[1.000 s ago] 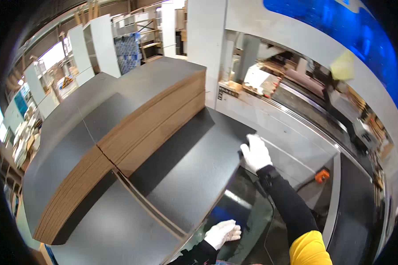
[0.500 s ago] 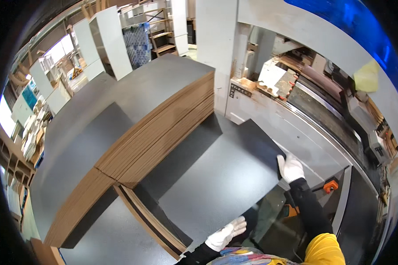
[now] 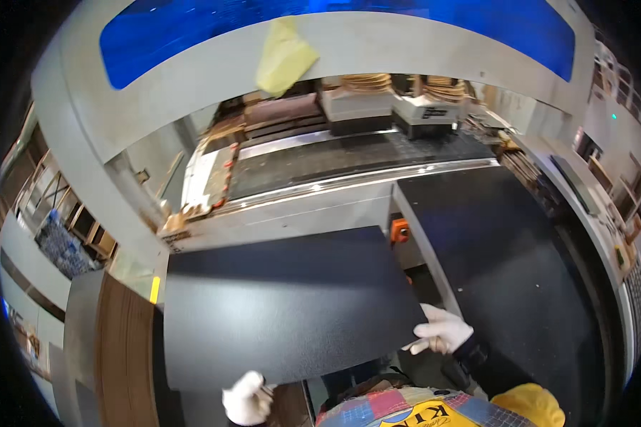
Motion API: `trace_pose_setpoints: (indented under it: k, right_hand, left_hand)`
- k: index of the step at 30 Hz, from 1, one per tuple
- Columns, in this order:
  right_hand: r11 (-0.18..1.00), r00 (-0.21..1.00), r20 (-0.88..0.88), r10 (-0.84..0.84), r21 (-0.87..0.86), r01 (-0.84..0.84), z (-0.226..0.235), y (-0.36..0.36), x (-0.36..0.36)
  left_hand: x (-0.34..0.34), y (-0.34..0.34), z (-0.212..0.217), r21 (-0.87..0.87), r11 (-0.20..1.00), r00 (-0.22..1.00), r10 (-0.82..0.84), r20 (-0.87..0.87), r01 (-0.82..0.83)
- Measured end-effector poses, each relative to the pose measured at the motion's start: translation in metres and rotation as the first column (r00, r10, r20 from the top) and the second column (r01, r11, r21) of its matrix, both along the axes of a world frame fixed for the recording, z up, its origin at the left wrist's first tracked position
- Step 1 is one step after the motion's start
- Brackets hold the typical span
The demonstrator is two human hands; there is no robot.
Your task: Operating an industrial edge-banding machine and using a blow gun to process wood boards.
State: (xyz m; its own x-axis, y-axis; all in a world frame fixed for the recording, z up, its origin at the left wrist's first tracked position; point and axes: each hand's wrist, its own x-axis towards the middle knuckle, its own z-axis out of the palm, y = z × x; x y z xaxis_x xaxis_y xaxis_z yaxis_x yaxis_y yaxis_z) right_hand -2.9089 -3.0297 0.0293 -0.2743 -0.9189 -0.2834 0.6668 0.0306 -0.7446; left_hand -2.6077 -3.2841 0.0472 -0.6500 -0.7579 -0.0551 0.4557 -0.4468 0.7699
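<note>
In front of me a dark grey flat board [image 3: 285, 306] is held between my hands, level or nearly so. My left hand [image 3: 247, 400], in a white glove, is closed at its near edge, toward the left corner. At the right-hand corner my right hand [image 3: 440, 331], also gloved in white, grips the edge with the thumb on top and fingers beneath. A stack of such boards with brown edges [image 3: 124, 349] stands at the lower left.
A machine with a pale grey housing [image 3: 192, 103] and blue window [image 3: 335, 6] spans the far side, its dark bed [image 3: 349, 160] beyond the board. A black table [image 3: 506, 263] lies to the right. An orange control box [image 3: 400, 230] sits between table and board.
My view has swung right, from the stacks toward the machine. The board has come off the pile. My left hand, earlier spread and apart from it, is now closed at its near edge.
</note>
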Motion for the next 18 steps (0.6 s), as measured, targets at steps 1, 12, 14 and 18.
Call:
trace_pose_setpoints:
  k: [1, 12, 14, 18]
  right_hand:
    - [0.996, 0.996, -0.007, -0.088, 0.032, 0.088, -0.002, 0.019, 0.001]
    - [0.377, 0.386, 0.174, -0.906, -0.087, 0.922, 0.043, 0.095, -0.015]
    - [0.231, 0.242, 0.144, -0.96, -0.087, 0.969, 0.03, 0.096, -0.04]
    - [0.054, 0.047, -0.03, -0.998, -0.27, 0.961, 0.014, 0.071, -0.12]
  left_hand:
    - [-0.022, -0.006, 0.023, 0.001, 0.998, 0.996, -0.06, 0.073, 0.06]
    - [-0.405, -0.044, 0.13, 0.262, 0.217, 0.193, -0.974, 0.115, 0.94]
    - [-0.484, -0.022, 0.101, 0.187, 0.27, 0.245, -0.959, 0.145, 0.945]
    - [-0.64, 0.005, -0.019, 0.259, 0.297, 0.319, -0.947, -0.046, 0.919]
